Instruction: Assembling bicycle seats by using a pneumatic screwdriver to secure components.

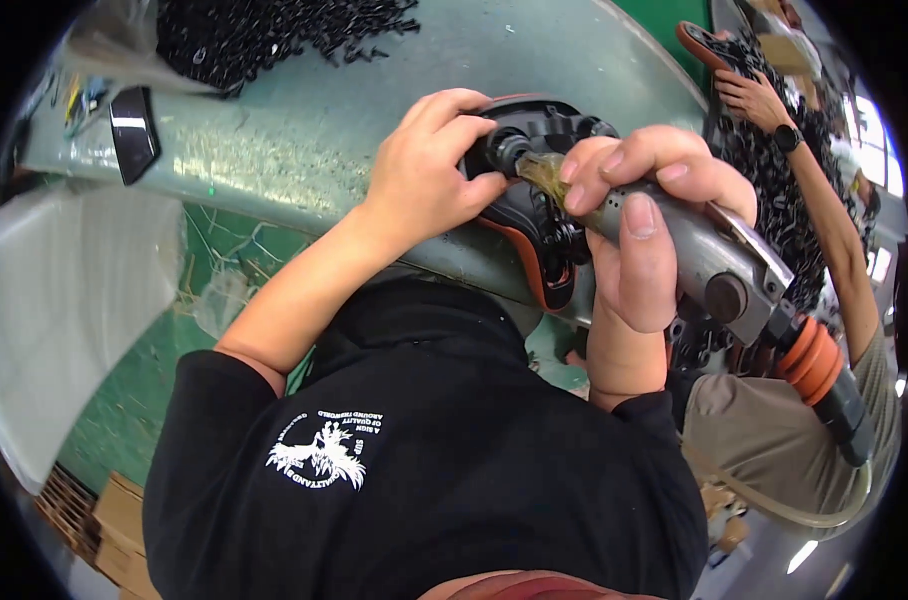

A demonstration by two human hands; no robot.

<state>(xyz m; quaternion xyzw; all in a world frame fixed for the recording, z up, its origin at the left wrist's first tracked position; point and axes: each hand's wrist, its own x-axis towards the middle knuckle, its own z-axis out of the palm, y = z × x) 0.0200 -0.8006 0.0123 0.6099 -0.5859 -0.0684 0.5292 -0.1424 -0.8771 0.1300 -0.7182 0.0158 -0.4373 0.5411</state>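
Note:
A black plastic part with an orange rim (545, 268) lies at the table's near edge, with round black fittings on top. My left hand (429, 165) is closed on its left side, fingers over the far edge and thumb near the round fitting (509, 148). In my right hand (664, 195) is a grey metal air screwdriver (704, 262), fingers and thumb wrapped round its body. Yellowish tape covers the tool's front end (544, 175), which points at the round fitting. Whether the tip touches it is hidden. An orange and black connector (814, 362) joins its rear to a pale hose.
A heap of small black parts (264, 40) lies on the grey-green table (304, 130) at the far left. Nearer stands a glossy black piece (132, 135). At right, a co-worker's hand (754, 100) holds a similar orange-rimmed part (701, 45) beside another black heap (779, 190).

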